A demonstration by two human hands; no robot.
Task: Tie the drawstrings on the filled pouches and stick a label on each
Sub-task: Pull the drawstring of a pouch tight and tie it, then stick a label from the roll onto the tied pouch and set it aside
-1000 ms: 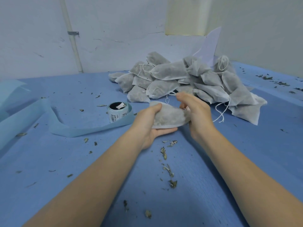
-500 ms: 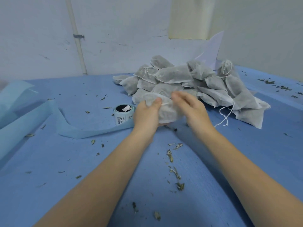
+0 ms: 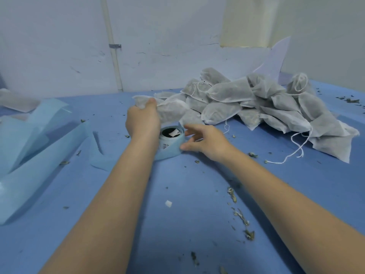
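Two hands share the labelling step: the left hand (image 3: 142,120) grips a pouch (image 3: 169,112) above the label roll (image 3: 171,140), while the right hand (image 3: 205,142) reaches in, fingers spread and empty. Peeling one label cleanly, pouch steady, should serve best.

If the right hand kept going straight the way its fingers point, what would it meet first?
Most likely the label roll: the right hand points its open fingers left at it, fingertips about at its side. Contact is unclear.

Blue table cover (image 3: 193,194) strewn with dried herb crumbs (image 3: 240,215); white wall pipe (image 3: 113,44) behind.
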